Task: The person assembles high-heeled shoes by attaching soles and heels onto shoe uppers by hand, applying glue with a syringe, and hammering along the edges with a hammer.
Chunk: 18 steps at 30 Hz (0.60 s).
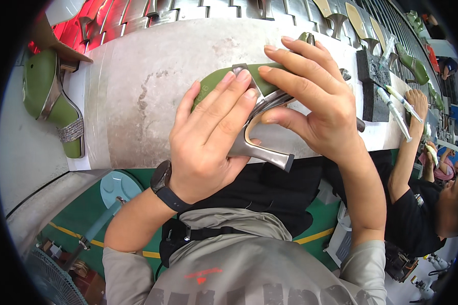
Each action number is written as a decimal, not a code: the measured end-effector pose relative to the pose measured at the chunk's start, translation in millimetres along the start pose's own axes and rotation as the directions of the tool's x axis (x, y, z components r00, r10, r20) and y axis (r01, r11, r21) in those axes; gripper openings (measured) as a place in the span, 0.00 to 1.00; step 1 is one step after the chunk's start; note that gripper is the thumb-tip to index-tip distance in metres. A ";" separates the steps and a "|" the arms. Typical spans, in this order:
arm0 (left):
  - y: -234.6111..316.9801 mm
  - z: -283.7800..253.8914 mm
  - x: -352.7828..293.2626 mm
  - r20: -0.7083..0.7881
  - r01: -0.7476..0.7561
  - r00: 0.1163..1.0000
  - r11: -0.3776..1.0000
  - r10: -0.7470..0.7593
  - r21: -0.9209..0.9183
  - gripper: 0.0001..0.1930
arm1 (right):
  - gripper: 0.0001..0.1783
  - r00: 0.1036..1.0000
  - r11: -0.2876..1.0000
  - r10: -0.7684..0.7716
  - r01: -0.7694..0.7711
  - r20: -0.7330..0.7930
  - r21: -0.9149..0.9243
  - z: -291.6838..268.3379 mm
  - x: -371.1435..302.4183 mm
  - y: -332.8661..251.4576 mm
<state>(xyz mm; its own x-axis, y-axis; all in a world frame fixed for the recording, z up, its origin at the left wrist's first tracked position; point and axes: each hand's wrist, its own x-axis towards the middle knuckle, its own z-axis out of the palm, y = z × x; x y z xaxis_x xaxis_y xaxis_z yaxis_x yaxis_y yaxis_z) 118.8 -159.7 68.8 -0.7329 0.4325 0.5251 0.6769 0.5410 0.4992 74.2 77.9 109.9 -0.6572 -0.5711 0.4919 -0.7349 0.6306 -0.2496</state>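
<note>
A high-heeled sandal with metallic grey straps sits on a green shoe last (220,76) over the pale worktable. Its slim metallic heel (267,152) points toward me and to the right, ending in a dark tip. My left hand (208,122), with a dark watch on the wrist, is closed on the sandal. Its fingers lie across the last and the grey strap (240,67), and the thumb is below by the heel. My right hand (315,96) has its fingers spread over the other end, the index fingertip at the last and the thumb apart near the sandal's edge.
Another sandal on a green last (45,86) stands at the left. Metallic heels and tan insoles (359,23) line the far rack. A dark block (374,84) and syringes (392,109) are at the right, near a co-worker's arm (407,147). A fan (48,279) stands lower left.
</note>
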 end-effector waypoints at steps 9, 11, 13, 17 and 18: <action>-0.6 8.7 0.5 0.007 -0.021 1.000 1.000 0.021 0.002 0.36 | 0.32 0.998 1.000 -0.019 0.019 -0.059 -0.009 7.5 -6.9 9.0; -0.3 9.0 0.7 0.015 -0.020 1.000 1.000 0.020 0.008 0.35 | 0.32 0.998 1.000 -0.012 0.012 -0.058 -0.003 7.5 -8.2 9.9; 1.0 9.5 2.2 0.024 -0.018 1.000 1.000 0.018 0.014 0.35 | 0.32 0.998 1.000 -0.010 0.010 -0.062 0.007 6.7 -8.3 11.2; 1.4 10.4 2.5 0.037 -0.013 0.999 1.000 0.013 0.019 0.34 | 0.31 0.999 1.000 0.009 -0.008 -0.042 0.014 4.6 -7.3 10.8; 1.4 10.7 3.0 0.045 -0.018 0.999 1.000 0.017 0.022 0.34 | 0.30 0.999 0.999 0.026 -0.026 -0.029 0.021 2.3 -6.6 10.0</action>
<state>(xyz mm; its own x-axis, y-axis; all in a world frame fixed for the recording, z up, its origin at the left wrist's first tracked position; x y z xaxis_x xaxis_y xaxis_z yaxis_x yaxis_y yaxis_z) 116.8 -149.9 63.7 -0.7238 0.4732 0.5022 0.6881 0.5491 0.4744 70.8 86.8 102.3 -0.6713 -0.5387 0.5091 -0.7210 0.6338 -0.2800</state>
